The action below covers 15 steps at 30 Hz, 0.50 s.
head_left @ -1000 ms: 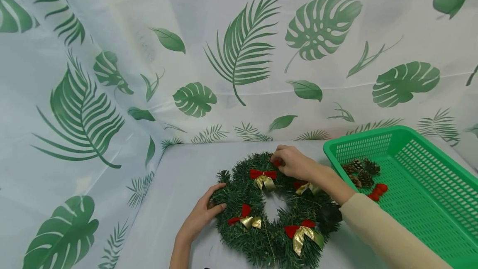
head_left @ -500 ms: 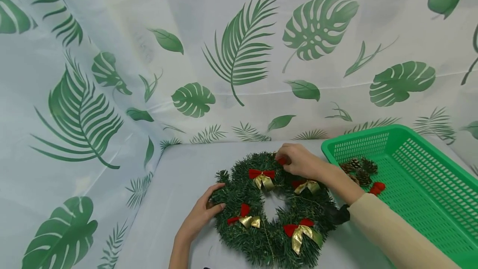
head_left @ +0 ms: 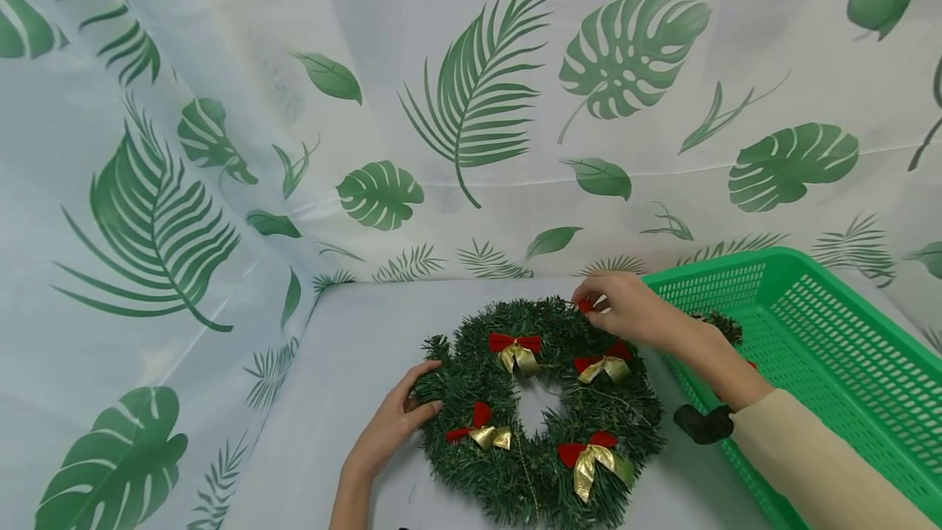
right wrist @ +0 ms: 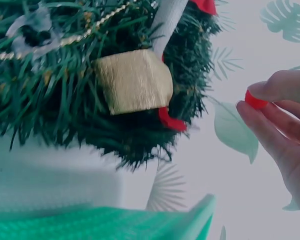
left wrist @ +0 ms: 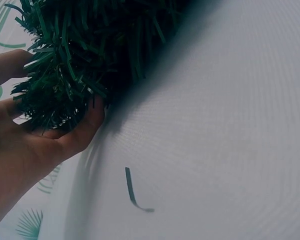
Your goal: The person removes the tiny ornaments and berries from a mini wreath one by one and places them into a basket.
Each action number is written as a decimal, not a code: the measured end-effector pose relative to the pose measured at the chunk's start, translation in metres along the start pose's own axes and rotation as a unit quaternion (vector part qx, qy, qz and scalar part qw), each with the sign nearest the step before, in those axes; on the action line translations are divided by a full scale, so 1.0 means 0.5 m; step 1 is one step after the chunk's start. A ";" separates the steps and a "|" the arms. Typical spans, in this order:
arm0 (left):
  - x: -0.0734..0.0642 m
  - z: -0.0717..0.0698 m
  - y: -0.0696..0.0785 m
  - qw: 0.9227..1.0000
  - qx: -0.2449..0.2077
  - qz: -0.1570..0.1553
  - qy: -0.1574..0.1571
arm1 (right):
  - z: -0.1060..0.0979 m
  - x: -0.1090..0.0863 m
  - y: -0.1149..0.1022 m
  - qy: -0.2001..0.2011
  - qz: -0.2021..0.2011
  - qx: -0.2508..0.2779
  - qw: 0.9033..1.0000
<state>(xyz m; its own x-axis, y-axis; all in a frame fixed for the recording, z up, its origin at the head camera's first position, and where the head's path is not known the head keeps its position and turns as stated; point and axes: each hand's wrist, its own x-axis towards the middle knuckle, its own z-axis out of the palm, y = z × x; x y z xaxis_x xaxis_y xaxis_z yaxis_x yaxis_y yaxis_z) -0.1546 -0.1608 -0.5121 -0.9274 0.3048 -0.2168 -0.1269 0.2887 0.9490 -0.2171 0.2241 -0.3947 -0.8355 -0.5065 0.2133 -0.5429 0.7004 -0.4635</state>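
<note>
A green artificial wreath [head_left: 493, 481] lies on the white table, with red-and-gold bows [head_left: 517, 350] fixed round its ring and a thin gold bead string [right wrist: 80, 39] across it. My left hand [head_left: 393, 415] holds the wreath's left side, its thumb and fingers round the outer foliage [left wrist: 55, 85]. At the upper right edge of the ring, my right hand [head_left: 636, 309] pinches a small red rounded ornament [right wrist: 256, 101] between thumb and fingertips. The right wrist view shows this ornament just off the foliage, mostly covered by the fingers.
A green plastic basket [head_left: 780, 256] stands to the right, its left side close to the wreath. Pinecones [head_left: 724, 325] lie inside, partly behind my right forearm. A loose green strip [left wrist: 130, 186] is on the table cloth. Leaf-print curtains [head_left: 471, 105] hang behind and left.
My right hand has moved right along the wreath's top edge with the red ornament, uncovering the right-hand bow. My left hand stays at the wreath's left side.
</note>
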 end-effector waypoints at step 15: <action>-0.003 0.002 0.007 1.000 0.001 -0.003 0.006 | -0.041 -0.059 0.024 0.029 0.022 -0.009 0.999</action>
<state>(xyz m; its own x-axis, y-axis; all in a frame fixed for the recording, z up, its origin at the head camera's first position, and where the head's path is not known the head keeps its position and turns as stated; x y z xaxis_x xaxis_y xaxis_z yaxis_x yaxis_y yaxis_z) -0.1532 -0.1595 -0.5087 -0.9306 0.2932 -0.2190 -0.1310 0.2919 0.9474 -0.2008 0.2576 -0.3887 -0.8616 -0.4455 0.2433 -0.5070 0.7301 -0.4582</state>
